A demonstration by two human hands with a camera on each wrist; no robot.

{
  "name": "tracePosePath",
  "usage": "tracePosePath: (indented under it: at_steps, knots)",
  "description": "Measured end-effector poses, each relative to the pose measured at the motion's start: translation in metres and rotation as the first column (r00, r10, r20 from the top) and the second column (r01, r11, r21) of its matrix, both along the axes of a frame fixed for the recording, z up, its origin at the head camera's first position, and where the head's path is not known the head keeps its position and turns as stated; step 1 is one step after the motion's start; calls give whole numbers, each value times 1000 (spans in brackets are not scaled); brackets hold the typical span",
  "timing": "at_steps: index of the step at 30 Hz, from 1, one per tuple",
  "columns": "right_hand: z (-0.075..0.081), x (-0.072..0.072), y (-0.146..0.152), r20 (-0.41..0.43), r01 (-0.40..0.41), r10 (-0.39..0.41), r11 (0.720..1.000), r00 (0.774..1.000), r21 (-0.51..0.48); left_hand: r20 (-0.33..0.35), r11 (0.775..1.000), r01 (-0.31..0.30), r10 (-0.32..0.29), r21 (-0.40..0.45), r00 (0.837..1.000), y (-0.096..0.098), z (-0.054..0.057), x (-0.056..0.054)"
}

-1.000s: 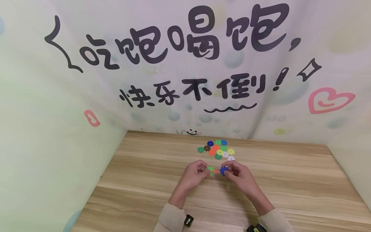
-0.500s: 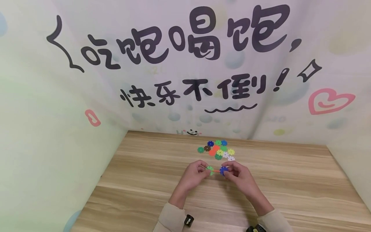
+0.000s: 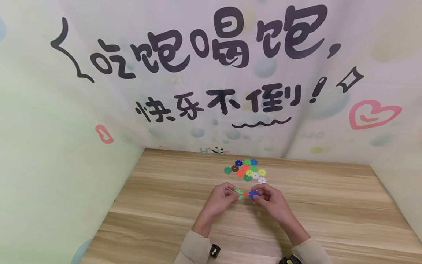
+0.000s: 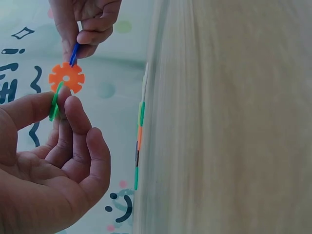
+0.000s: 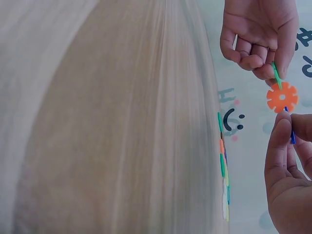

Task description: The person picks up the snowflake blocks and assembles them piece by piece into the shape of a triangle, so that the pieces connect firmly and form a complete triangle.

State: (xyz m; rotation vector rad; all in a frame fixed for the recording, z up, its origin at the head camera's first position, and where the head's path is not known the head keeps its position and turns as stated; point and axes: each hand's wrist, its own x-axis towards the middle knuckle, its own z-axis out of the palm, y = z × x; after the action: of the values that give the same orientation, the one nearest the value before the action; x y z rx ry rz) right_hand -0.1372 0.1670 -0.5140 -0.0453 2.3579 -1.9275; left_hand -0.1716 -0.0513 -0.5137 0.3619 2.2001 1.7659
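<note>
Between the hands, above the table, an orange notched disc (image 4: 67,78) joins a green notched disc (image 3: 239,194) on its left and a blue notched disc (image 3: 253,194) on its right. The left hand (image 3: 222,198) pinches the green disc between thumb and forefinger. On the other side, the right hand (image 3: 273,200) pinches the blue disc the same way. Both wrist views show the orange disc face-on, with the green disc (image 5: 277,74) and the blue disc (image 4: 74,54) seen edge-on in its notches.
Beyond the hands, several loose notched discs lie in a cluster on the wooden table (image 3: 158,190), among them a brown disc (image 3: 234,168), a yellow disc (image 3: 262,172) and a white disc (image 3: 262,180). A printed cloth wall (image 3: 197,110) rises behind the table.
Both hands keep their pinch on the joined discs and stay in nearly the same place. The whole head view has shifted very slightly.
</note>
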Motion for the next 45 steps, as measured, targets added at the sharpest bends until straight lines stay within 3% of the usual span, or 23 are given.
tracePosePath:
  at_steps: [16,32,37,45]
  knots:
    - [0,0,-5,35,17,-16,999,999,-37,20,999,-40,40,-17,999,0,4,1]
    - [-3,-2,-5,80,6,6,987,997,-159,141,987,-80,60,140,988,0,4,0]
    - [-2,-2,-5,79,31,-20,991,997,-130,158,988,-82,61,132,986,1,4,0]
    - [0,-1,5,98,165,-157,984,983,-73,188,979,-135,106,150,976,-9,8,-4]
